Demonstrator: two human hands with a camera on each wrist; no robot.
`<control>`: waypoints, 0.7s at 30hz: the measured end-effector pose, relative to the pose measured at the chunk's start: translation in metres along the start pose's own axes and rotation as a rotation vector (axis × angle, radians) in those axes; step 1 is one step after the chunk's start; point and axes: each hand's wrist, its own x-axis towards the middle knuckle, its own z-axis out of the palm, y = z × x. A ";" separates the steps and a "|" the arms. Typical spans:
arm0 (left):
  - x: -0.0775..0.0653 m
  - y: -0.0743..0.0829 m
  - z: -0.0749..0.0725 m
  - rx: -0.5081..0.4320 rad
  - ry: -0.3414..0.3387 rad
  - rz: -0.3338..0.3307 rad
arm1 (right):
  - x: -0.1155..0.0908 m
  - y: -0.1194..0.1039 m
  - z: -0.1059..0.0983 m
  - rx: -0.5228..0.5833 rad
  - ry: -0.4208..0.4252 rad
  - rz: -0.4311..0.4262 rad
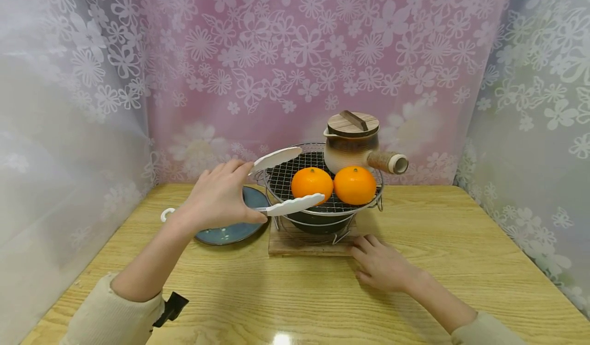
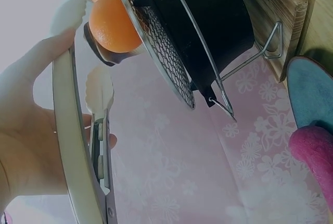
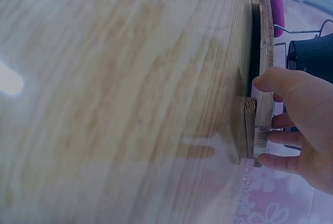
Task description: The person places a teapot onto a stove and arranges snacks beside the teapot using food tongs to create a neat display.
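My left hand grips a pair of tongs with white scalloped tips. The tips stand spread apart, one toward the back and one in front of the left orange. A second orange sits right beside it on the round wire mesh of a small black grill. Under the grill lies a wooden board. At the board's front right corner, my right hand holds its edge, the thumb on the front side and the fingers curled along the other side.
A clay pot with a wooden lid and a side handle stands at the back right of the mesh, its handle jutting out. To the grill's left lies a blue plate, bearing a magenta, sweet-potato-shaped thing. Floral curtains hang behind and at both sides.
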 end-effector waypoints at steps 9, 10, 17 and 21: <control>-0.001 -0.003 -0.001 -0.056 0.046 -0.008 | 0.000 -0.001 -0.003 0.009 -0.046 0.018; -0.001 -0.003 -0.002 -0.061 0.049 -0.010 | 0.000 -0.001 -0.003 0.008 -0.047 0.018; -0.001 -0.006 -0.003 -0.102 0.068 -0.023 | 0.000 -0.001 -0.002 -0.005 -0.037 0.011; 0.000 -0.008 -0.004 -0.122 0.082 -0.031 | 0.000 -0.001 -0.001 -0.001 -0.035 0.013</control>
